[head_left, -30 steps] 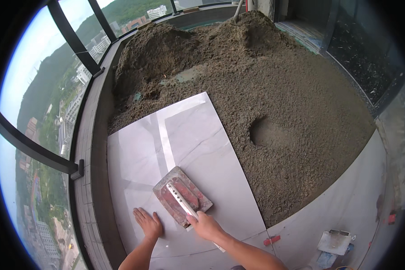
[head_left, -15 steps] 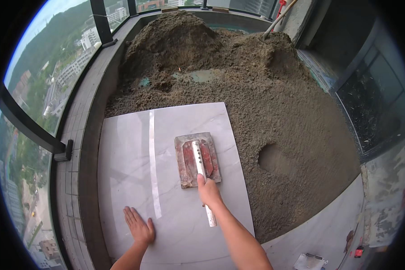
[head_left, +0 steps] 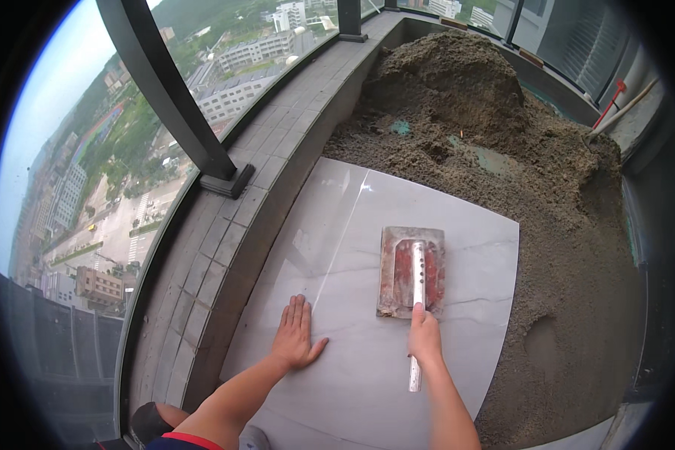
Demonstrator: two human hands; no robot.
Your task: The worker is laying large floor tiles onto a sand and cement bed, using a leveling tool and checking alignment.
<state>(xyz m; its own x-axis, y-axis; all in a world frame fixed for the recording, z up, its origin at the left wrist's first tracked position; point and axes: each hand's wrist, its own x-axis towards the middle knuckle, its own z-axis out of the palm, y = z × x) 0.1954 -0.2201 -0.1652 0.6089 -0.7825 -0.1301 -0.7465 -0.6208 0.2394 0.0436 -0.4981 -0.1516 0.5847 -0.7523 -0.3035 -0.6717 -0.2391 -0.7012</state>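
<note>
The right hand (head_left: pixel 425 339) is wrapped around the pale handle (head_left: pixel 418 262) of a red-and-grey rectangular block tool (head_left: pixel 402 274) over the large veined white tile (head_left: pixel 472 232), while the left hand (head_left: pixel 298 343) lies flat, gripping nothing, on that tile, with grey-brown sandy material (head_left: pixel 446 82) beyond the tile's far edge

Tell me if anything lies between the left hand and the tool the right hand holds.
Nothing visible does: only bare pale tile shows between the left hand and the red-and-grey tool in the right hand.
</note>
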